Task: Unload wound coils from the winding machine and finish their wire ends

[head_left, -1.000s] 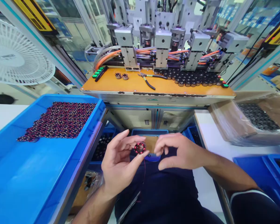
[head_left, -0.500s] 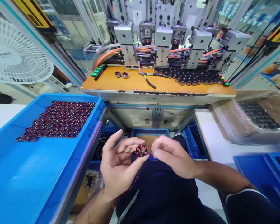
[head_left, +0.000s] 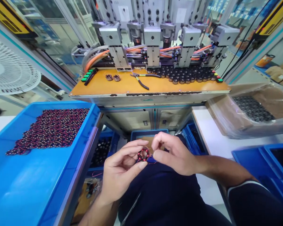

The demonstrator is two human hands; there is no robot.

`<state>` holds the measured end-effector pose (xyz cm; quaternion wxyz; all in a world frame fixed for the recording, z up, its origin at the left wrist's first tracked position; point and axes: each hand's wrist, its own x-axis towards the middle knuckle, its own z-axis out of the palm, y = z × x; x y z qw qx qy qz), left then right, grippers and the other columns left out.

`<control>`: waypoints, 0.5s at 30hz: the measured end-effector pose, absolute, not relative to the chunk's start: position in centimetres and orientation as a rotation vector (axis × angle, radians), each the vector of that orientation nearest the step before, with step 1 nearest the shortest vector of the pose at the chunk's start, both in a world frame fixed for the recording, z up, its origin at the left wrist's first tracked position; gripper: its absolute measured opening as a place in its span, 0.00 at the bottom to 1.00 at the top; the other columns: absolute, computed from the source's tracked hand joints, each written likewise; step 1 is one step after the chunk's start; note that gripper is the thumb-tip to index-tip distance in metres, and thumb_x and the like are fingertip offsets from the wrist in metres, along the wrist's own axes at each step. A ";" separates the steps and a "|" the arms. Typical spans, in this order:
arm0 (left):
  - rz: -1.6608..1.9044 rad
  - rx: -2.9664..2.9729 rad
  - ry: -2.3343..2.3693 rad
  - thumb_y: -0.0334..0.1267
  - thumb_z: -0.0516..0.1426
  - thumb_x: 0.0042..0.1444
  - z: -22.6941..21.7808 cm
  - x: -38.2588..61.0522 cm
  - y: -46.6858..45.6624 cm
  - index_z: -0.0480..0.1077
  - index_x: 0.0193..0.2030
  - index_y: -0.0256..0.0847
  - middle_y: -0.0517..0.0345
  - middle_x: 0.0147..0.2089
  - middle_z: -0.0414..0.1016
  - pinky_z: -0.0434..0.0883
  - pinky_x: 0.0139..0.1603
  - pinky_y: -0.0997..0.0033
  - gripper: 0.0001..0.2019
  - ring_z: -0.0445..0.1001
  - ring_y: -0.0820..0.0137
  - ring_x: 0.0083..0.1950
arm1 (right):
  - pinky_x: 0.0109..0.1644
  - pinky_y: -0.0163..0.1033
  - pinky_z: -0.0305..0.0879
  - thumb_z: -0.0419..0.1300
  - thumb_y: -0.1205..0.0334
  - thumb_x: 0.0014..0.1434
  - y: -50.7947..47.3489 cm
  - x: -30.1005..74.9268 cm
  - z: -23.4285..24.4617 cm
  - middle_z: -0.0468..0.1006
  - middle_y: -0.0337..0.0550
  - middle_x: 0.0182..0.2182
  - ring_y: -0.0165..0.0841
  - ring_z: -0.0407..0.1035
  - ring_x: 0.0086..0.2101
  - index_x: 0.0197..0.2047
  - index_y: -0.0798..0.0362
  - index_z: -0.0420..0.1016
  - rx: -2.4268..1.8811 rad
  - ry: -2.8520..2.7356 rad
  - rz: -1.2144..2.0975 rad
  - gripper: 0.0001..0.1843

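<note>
My left hand [head_left: 121, 169] holds a small motor stator [head_left: 143, 154], a dark ring wound with red copper coils. The thumb grips it from below and the fingers from above, with its round opening facing me. Just to the right, my right hand [head_left: 173, 153] is closed in a pinch at the stator's edge. Thin copper wire [head_left: 152, 163] runs from the ring towards those fingertips, which partly hide it. Both hands are above my lap, in front of the machine bench.
A blue tray [head_left: 44, 175] of many similar stators stands left. On the orange bench [head_left: 91, 88] lie cutting pliers [head_left: 141, 82], two stators [head_left: 112, 77] and rows of dark cylindrical parts [head_left: 186, 75]. A plastic-lined carton [head_left: 223, 121] stands right; a white fan [head_left: 9, 62] is far left.
The stator has turned slightly in my left hand, whose fingers are now straighter over it. My right hand stays pinched beside it. The camera view has shifted to the right.
</note>
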<state>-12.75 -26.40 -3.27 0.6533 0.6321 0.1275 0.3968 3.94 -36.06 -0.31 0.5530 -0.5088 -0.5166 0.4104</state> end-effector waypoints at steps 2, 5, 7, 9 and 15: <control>0.850 1.410 0.273 0.29 0.67 0.51 -3.2 -12.5 -26.5 0.80 0.49 0.44 0.42 0.53 0.80 0.82 0.45 0.65 0.17 0.81 0.58 0.51 | 0.32 0.32 0.61 0.65 0.53 0.60 -35.8 4.2 0.3 0.69 0.35 0.26 0.26 0.63 0.27 0.32 0.54 0.65 -1.251 -1.246 0.981 0.16; 0.825 1.380 0.284 0.32 0.69 0.49 -3.4 -12.3 -26.7 0.81 0.48 0.46 0.45 0.51 0.78 0.81 0.44 0.67 0.17 0.80 0.60 0.50 | 0.31 0.32 0.60 0.63 0.56 0.61 -35.7 4.3 0.7 0.69 0.34 0.24 0.25 0.62 0.25 0.30 0.54 0.66 -1.309 -1.278 0.991 0.14; 0.817 1.375 0.302 0.30 0.68 0.50 -3.6 -12.3 -26.7 0.81 0.46 0.47 0.48 0.48 0.78 0.79 0.43 0.70 0.16 0.79 0.65 0.47 | 0.31 0.32 0.59 0.60 0.59 0.64 -35.7 4.5 0.7 0.69 0.34 0.24 0.25 0.62 0.26 0.30 0.55 0.67 -1.304 -1.300 0.974 0.12; 0.796 1.348 0.296 0.30 0.67 0.52 -3.8 -12.3 -26.7 0.81 0.47 0.48 0.49 0.47 0.79 0.79 0.44 0.70 0.16 0.79 0.66 0.47 | 0.31 0.31 0.58 0.58 0.60 0.65 -35.8 4.9 0.6 0.67 0.34 0.25 0.24 0.61 0.26 0.30 0.55 0.67 -1.276 -1.307 0.986 0.12; 0.762 1.294 0.287 0.32 0.68 0.52 -3.6 -12.5 -26.7 0.81 0.45 0.46 0.48 0.46 0.81 0.80 0.40 0.70 0.14 0.81 0.66 0.42 | 0.27 0.31 0.55 0.61 0.55 0.62 -36.0 5.7 1.4 0.65 0.32 0.22 0.23 0.58 0.24 0.29 0.55 0.67 -1.306 -1.221 1.146 0.15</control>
